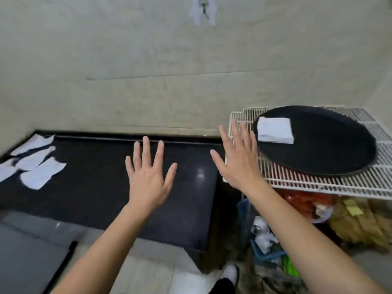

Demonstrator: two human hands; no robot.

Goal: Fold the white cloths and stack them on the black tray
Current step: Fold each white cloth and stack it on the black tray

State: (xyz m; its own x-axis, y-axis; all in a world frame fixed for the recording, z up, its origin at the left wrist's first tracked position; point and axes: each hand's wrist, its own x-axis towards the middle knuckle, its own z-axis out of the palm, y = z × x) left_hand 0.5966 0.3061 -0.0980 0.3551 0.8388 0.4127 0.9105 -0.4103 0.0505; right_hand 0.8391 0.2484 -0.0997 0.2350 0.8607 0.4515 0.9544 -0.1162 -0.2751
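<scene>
Both spread: left hand (148,177); right hand (239,160) just left of folded cloths (275,133) on black tray (328,149).

We count four loose white cloths (43,172), left edge; one folded stack (275,130), one black tray (328,149), right; two hands: left hand (148,179), right hand (239,164).
</scene>
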